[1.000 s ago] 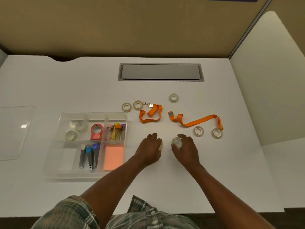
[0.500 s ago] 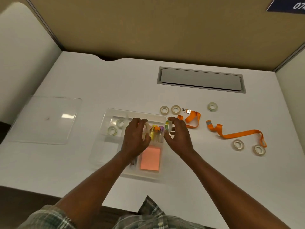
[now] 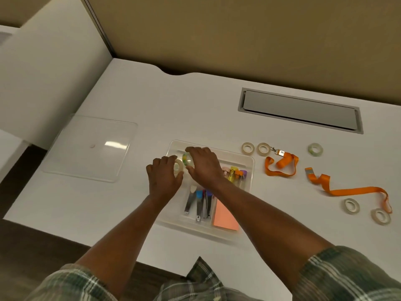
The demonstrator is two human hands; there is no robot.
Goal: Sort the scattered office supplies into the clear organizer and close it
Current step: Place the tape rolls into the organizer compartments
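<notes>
Hands over clear plastic organizer (image 3: 250, 170), far-left compartment: left hand (image 3: 165, 180) curls fingers round 1 pale tape roll (image 3: 178, 167); right hand (image 3: 205, 167) pinches 1 green-patterned tape roll (image 3: 186, 159). Detached clear flat lid (image 3: 89, 148) lies well apart, leftward.

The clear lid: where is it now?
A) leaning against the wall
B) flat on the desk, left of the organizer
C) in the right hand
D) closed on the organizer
B: the clear lid lies flat on the desk, apart from the open organizer and to its left.
</notes>
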